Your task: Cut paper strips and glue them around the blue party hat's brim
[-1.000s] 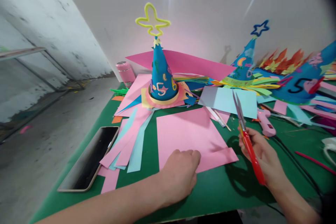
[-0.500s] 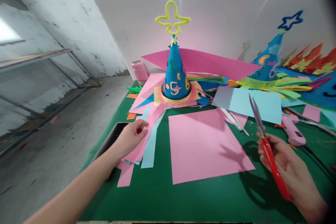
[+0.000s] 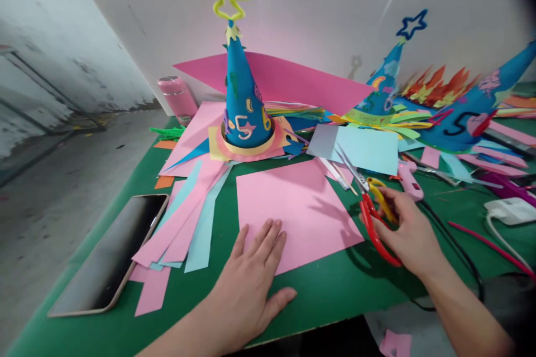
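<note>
My left hand lies flat, fingers spread, over the lower left edge of a pink paper sheet. In my right hand is a pair of scissors with one red and one yellow handle, raised above the sheet's right side. Its blades point up and away from me, close together. Pink and light blue paper strips fan out left of the sheet. Behind it stands a blue cone hat with a yellow wire shape on top and a "5" on its front.
A phone lies on the green table's left side. A pink bottle stands at the back left. Light blue paper, a pink glue gun, a white charger and more blue hats crowd the right.
My left hand has moved from the paper strips onto the pink sheet and flattened. My right hand has turned the scissors, showing both handles. The view has shifted right.
</note>
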A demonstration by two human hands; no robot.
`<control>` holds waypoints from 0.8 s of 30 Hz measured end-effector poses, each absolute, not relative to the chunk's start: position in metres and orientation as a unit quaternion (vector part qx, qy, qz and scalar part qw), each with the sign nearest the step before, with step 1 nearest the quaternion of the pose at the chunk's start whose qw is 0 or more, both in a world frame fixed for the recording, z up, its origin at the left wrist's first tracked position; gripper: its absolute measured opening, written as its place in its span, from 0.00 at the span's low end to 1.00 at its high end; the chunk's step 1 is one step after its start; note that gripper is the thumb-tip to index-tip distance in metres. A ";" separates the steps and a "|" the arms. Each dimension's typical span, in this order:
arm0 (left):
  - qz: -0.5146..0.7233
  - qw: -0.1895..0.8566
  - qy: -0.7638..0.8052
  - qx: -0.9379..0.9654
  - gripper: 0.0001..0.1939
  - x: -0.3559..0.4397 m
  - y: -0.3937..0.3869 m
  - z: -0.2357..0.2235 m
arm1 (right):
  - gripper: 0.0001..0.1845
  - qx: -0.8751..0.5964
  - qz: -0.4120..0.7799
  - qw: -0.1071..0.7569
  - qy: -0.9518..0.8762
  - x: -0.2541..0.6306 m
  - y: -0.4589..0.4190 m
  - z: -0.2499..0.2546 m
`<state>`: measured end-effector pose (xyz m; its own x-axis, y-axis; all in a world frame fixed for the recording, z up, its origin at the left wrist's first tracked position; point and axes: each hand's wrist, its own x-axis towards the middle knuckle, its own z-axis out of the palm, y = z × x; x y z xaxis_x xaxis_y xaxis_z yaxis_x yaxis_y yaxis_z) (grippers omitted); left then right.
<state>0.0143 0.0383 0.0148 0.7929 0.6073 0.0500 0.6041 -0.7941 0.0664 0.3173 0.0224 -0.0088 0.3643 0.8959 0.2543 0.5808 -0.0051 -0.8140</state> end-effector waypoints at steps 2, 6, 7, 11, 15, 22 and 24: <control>0.020 0.033 0.305 0.951 0.34 0.010 0.036 0.006 | 0.32 -0.737 0.080 0.383 -0.551 0.331 0.029 -0.006; 0.034 0.043 0.302 0.952 0.31 -0.004 0.039 0.005 | 0.36 -0.783 -0.035 0.238 -0.573 0.359 0.045 -0.004; 0.038 0.048 0.303 0.951 0.30 -0.006 0.040 0.007 | 0.35 -0.778 -0.048 0.212 -0.589 0.364 0.047 -0.002; 0.026 0.080 0.299 0.951 0.26 -0.008 0.044 0.018 | 0.30 -0.734 -0.129 0.185 -0.640 0.353 0.041 0.013; 0.031 0.089 0.282 0.955 0.18 -0.006 0.046 0.025 | 0.23 -0.564 -0.047 0.242 -0.788 0.303 0.020 0.026; 0.135 0.083 0.256 0.953 0.15 -0.005 0.043 0.024 | 0.27 -0.414 0.070 0.166 -0.892 0.254 0.014 0.022; 0.183 0.138 0.277 0.933 0.14 -0.007 0.043 0.024 | 0.19 -0.414 0.057 0.180 -0.890 0.258 0.017 0.019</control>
